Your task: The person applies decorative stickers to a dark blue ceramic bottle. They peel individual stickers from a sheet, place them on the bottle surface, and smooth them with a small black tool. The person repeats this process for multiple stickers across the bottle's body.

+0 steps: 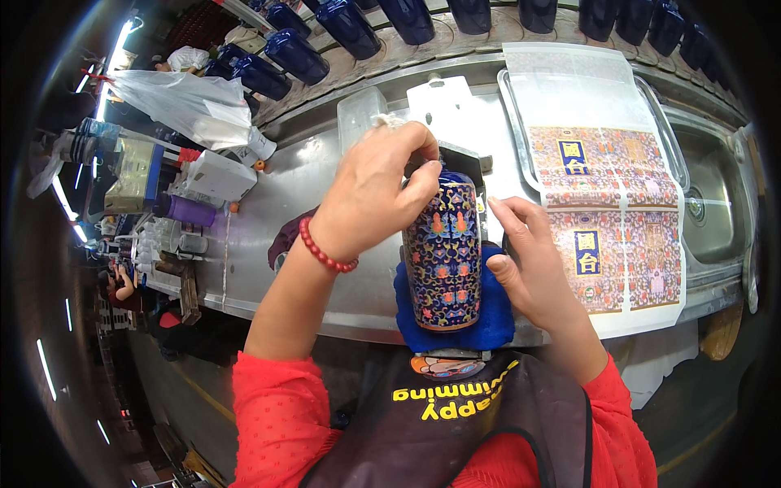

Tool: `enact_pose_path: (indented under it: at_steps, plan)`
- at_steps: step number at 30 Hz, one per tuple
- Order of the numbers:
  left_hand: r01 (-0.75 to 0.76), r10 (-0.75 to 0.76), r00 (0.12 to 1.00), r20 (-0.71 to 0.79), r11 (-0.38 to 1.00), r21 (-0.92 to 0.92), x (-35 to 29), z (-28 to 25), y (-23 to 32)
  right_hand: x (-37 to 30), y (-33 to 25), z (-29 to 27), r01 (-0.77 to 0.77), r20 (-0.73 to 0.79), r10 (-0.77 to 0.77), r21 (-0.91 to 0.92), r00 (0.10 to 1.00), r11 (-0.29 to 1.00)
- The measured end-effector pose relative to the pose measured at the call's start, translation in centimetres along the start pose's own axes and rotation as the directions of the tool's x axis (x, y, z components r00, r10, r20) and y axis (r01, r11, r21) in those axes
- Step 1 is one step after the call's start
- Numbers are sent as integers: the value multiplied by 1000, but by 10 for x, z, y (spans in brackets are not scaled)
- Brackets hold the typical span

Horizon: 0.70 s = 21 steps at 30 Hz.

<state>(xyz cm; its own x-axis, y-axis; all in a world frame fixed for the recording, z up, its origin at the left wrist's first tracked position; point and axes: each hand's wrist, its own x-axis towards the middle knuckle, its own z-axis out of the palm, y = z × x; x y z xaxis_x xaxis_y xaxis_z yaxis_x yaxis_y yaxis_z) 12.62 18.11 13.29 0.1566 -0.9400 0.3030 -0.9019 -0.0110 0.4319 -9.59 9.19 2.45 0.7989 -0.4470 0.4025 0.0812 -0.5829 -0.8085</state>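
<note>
Blue patterned wrap covers the bottle, which forms the centre of the clock used here; 12 lies away from the person. The bottle lies tilted on a blue cloth at the near edge of the metal table, just in front of the apron. The cloth presumably cushions the surface and limits slipping.

Left hand, at 11 o'clock: index finger and thumb are bent toward each other beside the bottle's upper end. Whether they pinch anything cannot be told. Right hand, at 3 o'clock: fingers spread, thumb apart, just beside the bottle, a position likely suited to steadying that side.

Patterned printed sheets lie at 2 to 3 o'clock, partly over a metal tray, probably for easy reach. The sink lies beyond them.

A translucent container stands at 11 o'clock, behind the left hand. Dark blue bottles line the far side from 11 to 1. At 10 o'clock, a plastic bag and a white box crowd the table. The left hand hides part of the bottle's upper end.
</note>
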Motion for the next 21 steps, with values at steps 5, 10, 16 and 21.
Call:
enact_pose_path:
  at_steps: [5, 10, 16, 21]
  plan:
    - [-266, 280, 960, -33, 939, 216, -22, 8, 9, 6, -3, 3, 16, -5, -17, -5, 1000, 1000]
    - [-297, 325, 945, -42, 904, 307, -31, 5, -3, 9, -7, 6, 17, -1, -17, 12, 1000, 1000]
    - [-257, 306, 945, -119, 915, 310, -36, 1, -10, 20, -13, 12, 14, -3, -14, -4, 1000, 1000]
    - [-194, 246, 950, -191, 947, 254, -43, -1, -10, 29, -16, 14, 50, -13, -51, -64, 999, 997]
